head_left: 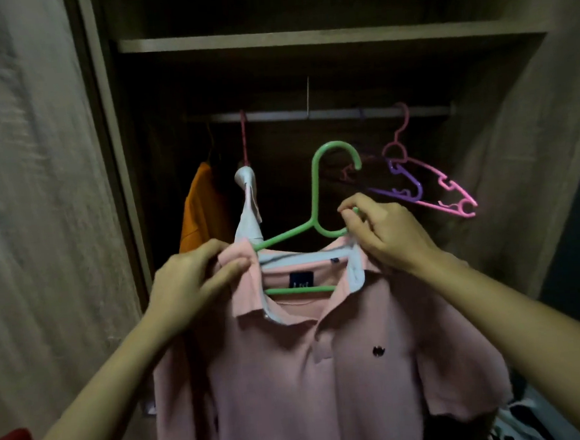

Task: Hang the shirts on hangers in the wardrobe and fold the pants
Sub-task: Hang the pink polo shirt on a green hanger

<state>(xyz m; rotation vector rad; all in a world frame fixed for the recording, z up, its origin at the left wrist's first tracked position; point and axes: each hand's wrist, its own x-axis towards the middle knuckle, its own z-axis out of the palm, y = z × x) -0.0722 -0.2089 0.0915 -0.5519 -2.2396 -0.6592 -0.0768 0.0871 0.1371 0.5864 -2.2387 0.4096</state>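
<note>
Pink shirt (292, 374) on green hanger (314, 197)

Matt pink cloth polo shirt (292, 374) on smooth green plastic hanger (314, 197).

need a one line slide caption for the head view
Left hand pinches the pink polo shirt, right hand grips its green hanger, below the wardrobe rail, not yet hung.

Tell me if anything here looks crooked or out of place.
Yes. At the rail's right end, the empty pink hanger and purple hanger hang tilted and tangled. The pink shirt's collar is bunched under the left hand, on the green hanger the right hand pinches.
</note>
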